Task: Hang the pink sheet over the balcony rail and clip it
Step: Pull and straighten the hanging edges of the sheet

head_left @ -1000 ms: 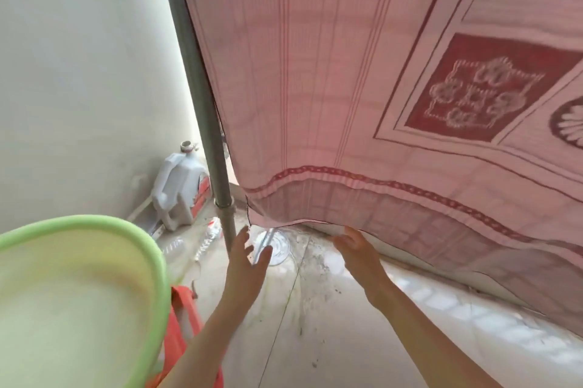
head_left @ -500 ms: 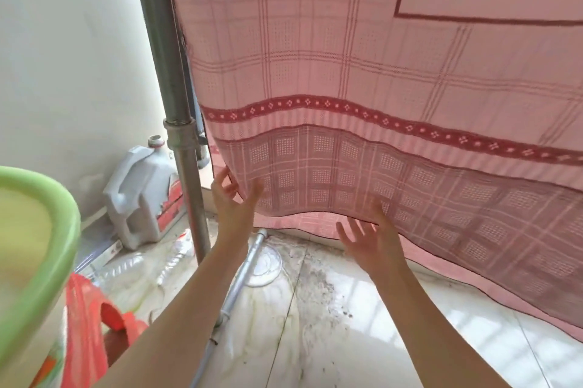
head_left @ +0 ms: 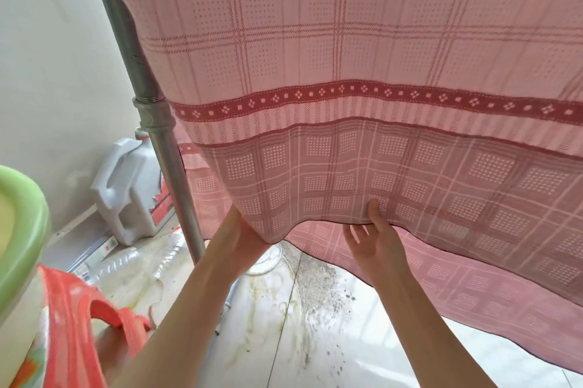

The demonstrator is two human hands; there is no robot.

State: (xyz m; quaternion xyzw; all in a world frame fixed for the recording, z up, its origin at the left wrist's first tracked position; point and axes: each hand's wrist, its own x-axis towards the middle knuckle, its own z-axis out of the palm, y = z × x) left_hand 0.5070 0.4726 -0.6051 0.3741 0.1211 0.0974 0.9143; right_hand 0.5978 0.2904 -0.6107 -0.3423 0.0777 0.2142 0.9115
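The pink sheet (head_left: pixel 315 40), checked with a dark red patterned band, hangs down from above and fills most of the view. Its lower hem sags just above the floor. My left hand (head_left: pixel 235 234) is at the hem's left part, its fingers hidden behind the cloth. My right hand (head_left: pixel 375 239) pinches the hem a little to the right, thumb on the near face and fingers behind. A second layer of the sheet (head_left: pixel 473 277) hangs farther back. No rail or clip is in view.
A grey metal pole (head_left: pixel 151 109) stands slanted at the sheet's left edge. Behind it a white plastic jug (head_left: pixel 126 192) leans on the white wall. A green basin (head_left: pixel 22 223) and a red plastic item (head_left: pixel 82 324) sit at lower left. The tiled floor (head_left: pixel 284 340) is stained.
Both hands have risen from below the hem to it. The left hand's fingers have gone behind the cloth and the right now pinches the edge. The view has come closer to the sheet.
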